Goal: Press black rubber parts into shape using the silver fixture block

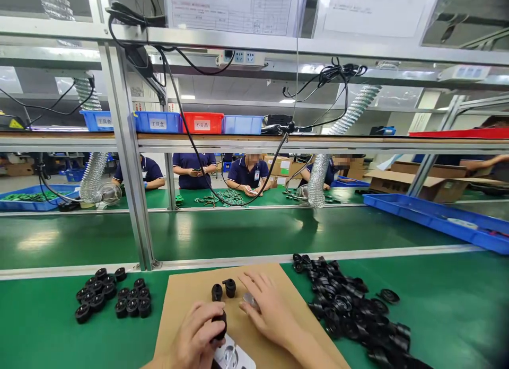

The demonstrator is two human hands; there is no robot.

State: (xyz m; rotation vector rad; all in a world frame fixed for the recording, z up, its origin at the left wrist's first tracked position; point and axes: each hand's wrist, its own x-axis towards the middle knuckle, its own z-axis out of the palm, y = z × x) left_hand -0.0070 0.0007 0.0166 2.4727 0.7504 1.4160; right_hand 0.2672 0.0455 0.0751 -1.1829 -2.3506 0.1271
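Observation:
My left hand (pixel 199 332) is closed around a black round plastic part (pixel 220 325), just above a white and grey metal fixture (pixel 234 356) at the bottom of the view. My right hand (pixel 268 308) reaches over the brown cardboard sheet (pixel 178 305) with its fingers stretched out and the thumb apart. A silvery disc (pixel 250 300) shows between that thumb and the fingers; whether they touch it I cannot tell. Just beyond my hands, a black knob-like part (pixel 217 292) and a second one with a small spout (pixel 229 288) stand on the cardboard.
Several black rings (pixel 95 295) stand grouped on the green table at left. To the right lies a heap of black plastic parts (pixel 350 305). Past the metal rail runs a green belt (pixel 238 231), with a blue tray (pixel 437 220) at right. Co-workers (pixel 246 175) sit and stand opposite.

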